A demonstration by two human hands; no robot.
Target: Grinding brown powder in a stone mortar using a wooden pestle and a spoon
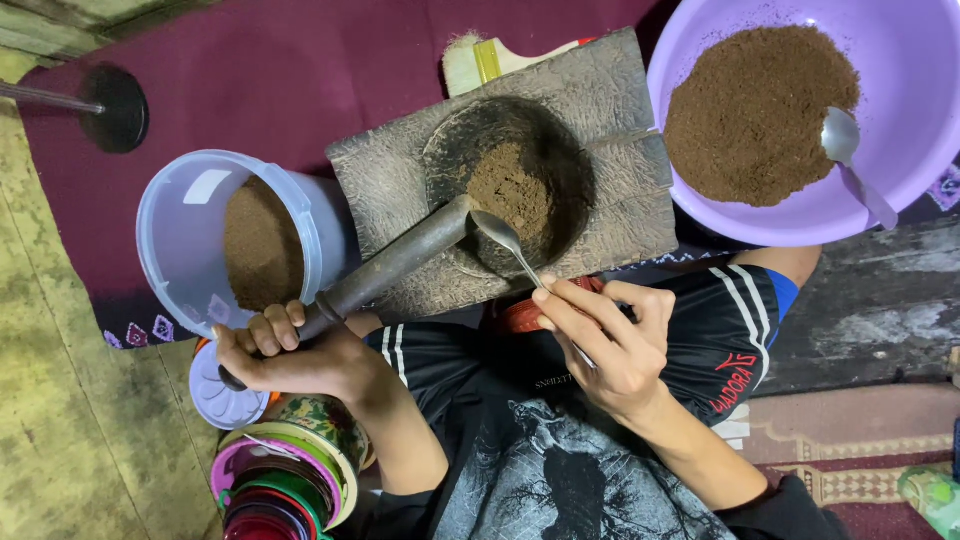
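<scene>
A grey stone mortar block (600, 90) lies in front of me, with brown powder (512, 190) in its round hollow. My left hand (290, 350) grips the lower end of a long dark pestle (400, 258), whose tip leans on the hollow's near rim. My right hand (610, 335) holds a metal spoon (505, 240) by the handle, its bowl at the edge of the hollow beside the pestle tip.
A purple bowl (920, 110) at the upper right holds a heap of brown powder and a second spoon (850, 150). A translucent tub (180, 240) with brown powder sits left of the mortar. A brush (480, 60) lies behind the mortar. Colourful stacked tins (290, 470) stand at the lower left.
</scene>
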